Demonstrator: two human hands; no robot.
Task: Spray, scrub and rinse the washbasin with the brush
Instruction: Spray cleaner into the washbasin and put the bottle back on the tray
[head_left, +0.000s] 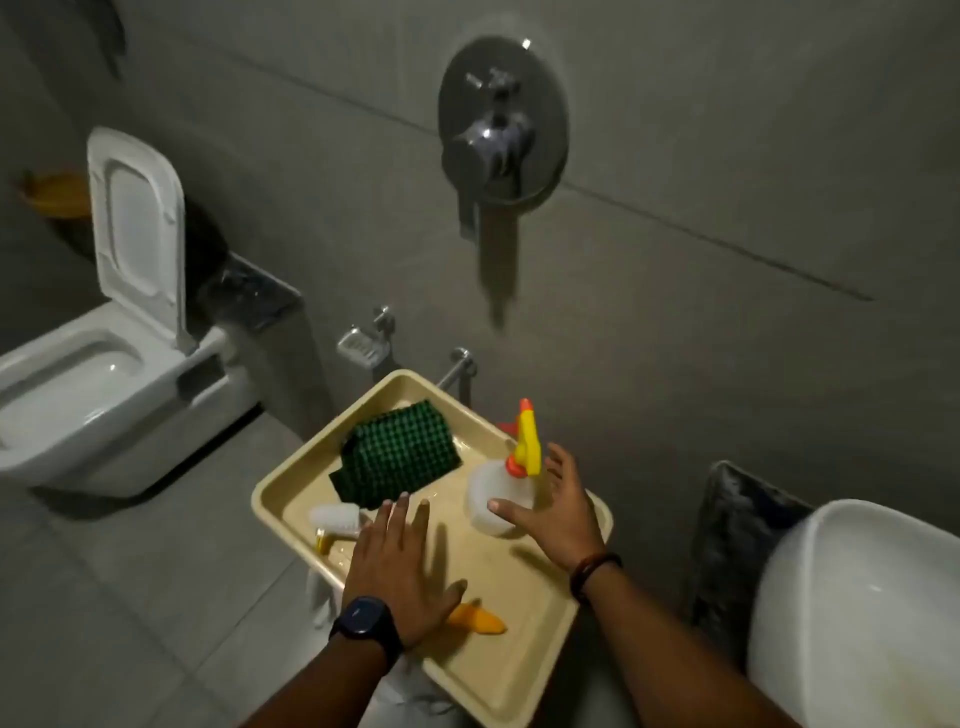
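A beige tray (498, 670) holds a white spray bottle (488, 493) with a yellow and orange trigger, a brush (335, 522) with a white bristle head and yellow handle, and a green scrub pad (397, 457). My right hand (553, 512) is spread open around the spray bottle, thumb touching its body. My left hand (397, 566) hovers flat and open over the brush handle, whose yellow end (475, 618) sticks out below my palm. The white washbasin (852, 618) is at the lower right.
A white toilet (104, 374) with its lid raised stands at the left. On the grey tiled wall are a chrome shower mixer (501, 124), a soap dish (358, 345) and a small tap (460, 364). A dark stone ledge (737, 535) sits beside the basin.
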